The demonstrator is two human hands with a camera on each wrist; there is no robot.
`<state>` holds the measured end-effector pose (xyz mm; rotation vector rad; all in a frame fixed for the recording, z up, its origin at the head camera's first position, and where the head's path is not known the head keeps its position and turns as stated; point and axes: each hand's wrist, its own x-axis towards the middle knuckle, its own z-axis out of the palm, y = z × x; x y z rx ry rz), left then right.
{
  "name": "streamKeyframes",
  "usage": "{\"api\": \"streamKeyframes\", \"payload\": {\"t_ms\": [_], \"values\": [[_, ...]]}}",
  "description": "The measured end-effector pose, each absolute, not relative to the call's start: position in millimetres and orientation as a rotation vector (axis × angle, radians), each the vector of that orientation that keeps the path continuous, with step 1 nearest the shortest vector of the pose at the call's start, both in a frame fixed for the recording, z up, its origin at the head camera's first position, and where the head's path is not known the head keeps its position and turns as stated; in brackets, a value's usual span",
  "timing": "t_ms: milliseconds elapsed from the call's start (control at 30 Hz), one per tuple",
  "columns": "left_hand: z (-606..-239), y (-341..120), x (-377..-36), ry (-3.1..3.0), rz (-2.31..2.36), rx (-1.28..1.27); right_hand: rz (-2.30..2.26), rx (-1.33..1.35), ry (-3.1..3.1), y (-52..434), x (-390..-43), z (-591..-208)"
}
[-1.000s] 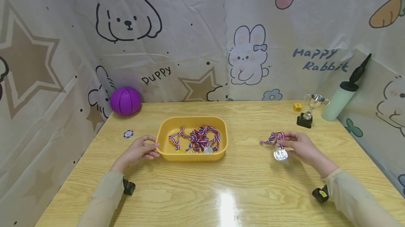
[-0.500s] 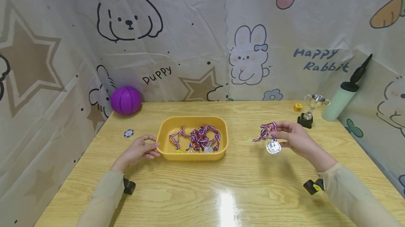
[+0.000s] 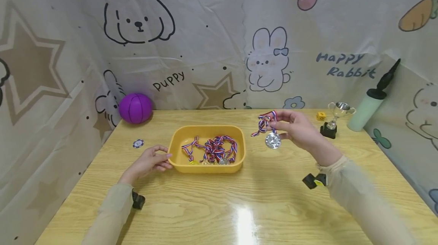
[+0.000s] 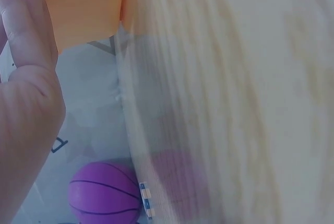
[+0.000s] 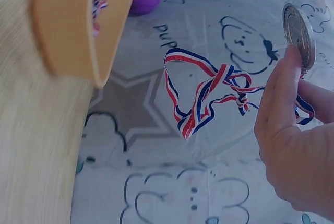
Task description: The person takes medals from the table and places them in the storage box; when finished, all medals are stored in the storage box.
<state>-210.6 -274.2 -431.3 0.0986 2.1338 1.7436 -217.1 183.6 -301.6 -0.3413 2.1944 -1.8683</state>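
Observation:
My right hand (image 3: 297,131) pinches a silver medal (image 3: 273,141) by its red, white and blue ribbon (image 3: 262,124), held above the table to the right of a yellow bin (image 3: 208,169). In the right wrist view, the knotted ribbon (image 5: 190,122) loops out beyond the fingers and the medal (image 5: 298,33) shows partly edge-on. My left hand (image 3: 149,164) grips the bin's left rim, thumb at the edge. Inside the bin lie tangled striped ribbons (image 3: 215,148) with gold and silver medals, partly hidden by the front wall.
A purple ball (image 3: 135,108) sits at the back left, with a blue and white chip (image 3: 138,143) in front of it. At the back right stand a yellow number cube (image 3: 321,116), a silver trophy cup (image 3: 331,125) and a pale green pump (image 3: 365,110). Printed cloth hangs behind the table.
The right hand has moved left and away from me, carrying the silver medal up toward the bin. My left hand and the bin have stayed in place.

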Motion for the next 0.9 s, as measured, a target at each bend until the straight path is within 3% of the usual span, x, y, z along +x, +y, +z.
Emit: {"api": "streamKeyframes", "payload": {"t_ms": [400,900], "values": [[-430,-275,-211,2.138,1.731,0.075,-1.943,-0.48,2.02,89,-235,-312],[-431,-275,-209,2.13,1.759,0.061,-1.933,-0.358,2.0,0,-243,-364]]}}
